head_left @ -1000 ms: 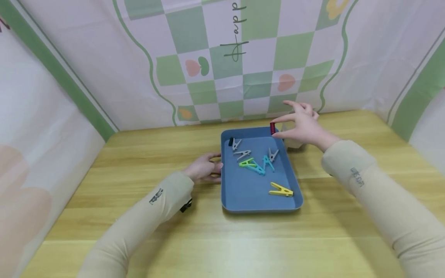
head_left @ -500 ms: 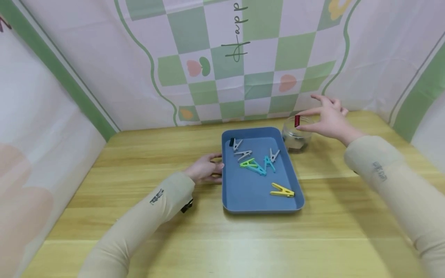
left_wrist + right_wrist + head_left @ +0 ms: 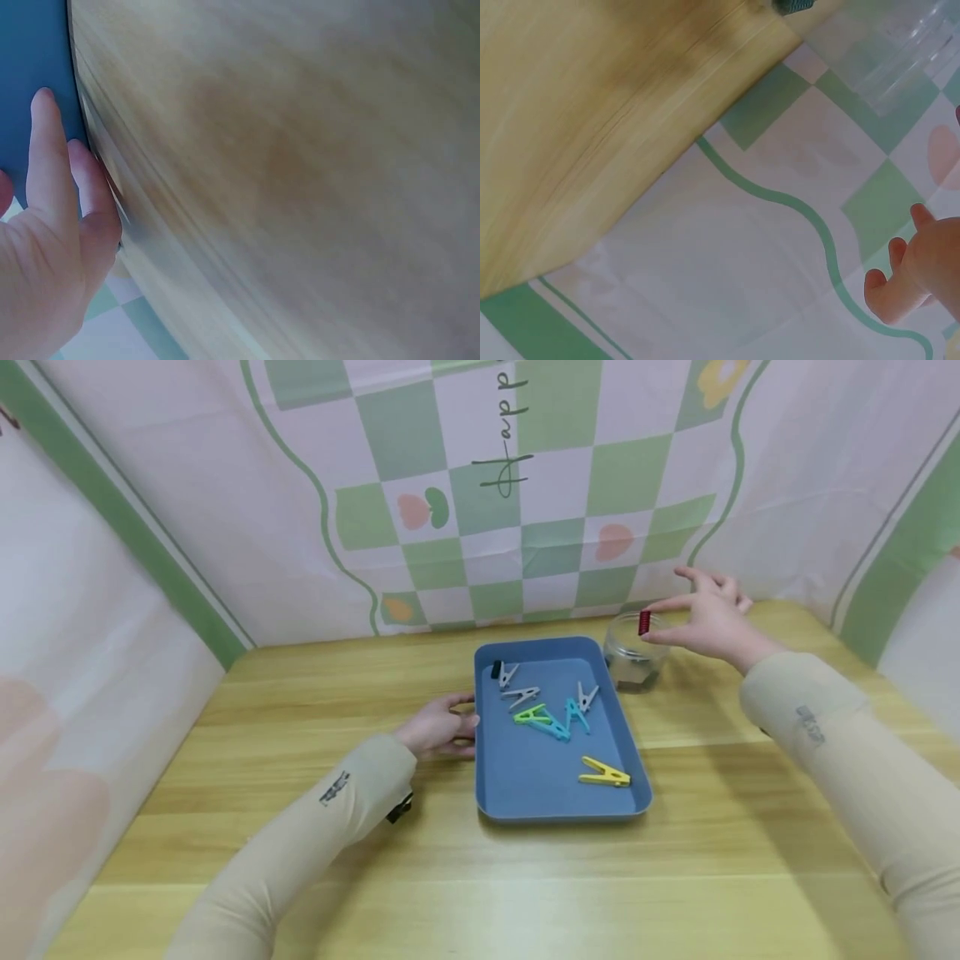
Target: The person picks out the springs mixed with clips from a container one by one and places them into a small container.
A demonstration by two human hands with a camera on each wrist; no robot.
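My right hand (image 3: 712,620) pinches a small dark red coil spring (image 3: 644,623) between thumb and index finger, with the other fingers raised. The spring overlaps the mouth of a clear jar (image 3: 632,653) that has dark and tan pieces low inside. In the right wrist view, part of my right hand (image 3: 922,270) shows at the right edge and the spring is mostly out of frame. My left hand (image 3: 442,725) rests with extended fingers against the left wall of a blue tray (image 3: 517,789). The left wrist view shows my left hand's fingers (image 3: 51,157) along the tray's side.
Inside the tray lie grey clips (image 3: 522,695), a lime green clip (image 3: 531,715), blue clips (image 3: 575,716), a yellow clip (image 3: 604,773) and a small black piece (image 3: 496,669). A patterned cloth (image 3: 555,485) hangs behind the wooden table (image 3: 330,693).
My right hand has carried the spring rightward from the tray's far right corner to the jar's mouth, then stayed nearly still. My left hand keeps its place at the tray.
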